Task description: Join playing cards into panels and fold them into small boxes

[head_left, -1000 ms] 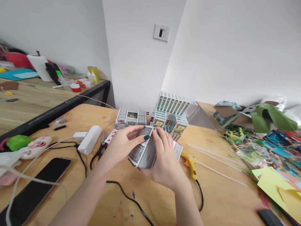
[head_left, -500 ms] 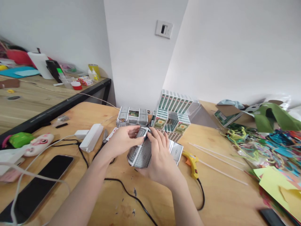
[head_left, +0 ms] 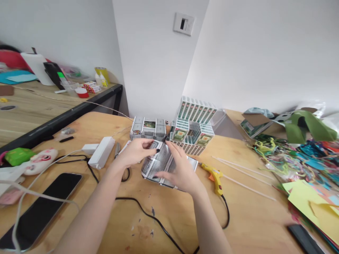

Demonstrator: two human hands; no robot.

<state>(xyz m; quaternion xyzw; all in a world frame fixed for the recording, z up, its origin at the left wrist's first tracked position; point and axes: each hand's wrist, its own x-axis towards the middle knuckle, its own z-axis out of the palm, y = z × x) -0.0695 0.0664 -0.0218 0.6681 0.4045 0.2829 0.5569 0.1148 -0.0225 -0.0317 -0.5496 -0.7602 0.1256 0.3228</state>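
Note:
A grey-and-silver patterned cardboard piece (head_left: 151, 166), with panels bent at white-edged folds, lies on the wooden table in front of me. At its far left edge, my left hand (head_left: 136, 152) is closed, thumb on top and fingers at the rim. My right hand (head_left: 182, 171) rests over its right part, open, fingers stretched toward the far edge and thumb spread toward the near side. Part of the piece is hidden beneath that hand. Just behind stands a block of similar grey boxes (head_left: 137, 127); to its right is a stacked structure of green-and-white boxes (head_left: 180, 133).
A yellow glue gun (head_left: 217, 181) lies to the right, beside thin white glue sticks (head_left: 246, 187). Left are a white power adapter (head_left: 102, 153), scissors (head_left: 117, 150) and a black phone (head_left: 42, 211). A black cord (head_left: 148, 217) crosses the front. Colourful scraps (head_left: 299, 165) are heaped far right.
The cardboard piece has tipped flatter toward the table. My right hand has opened, its thumb now spread across the surface; my left hand stays at the far left edge. The view has shifted slightly.

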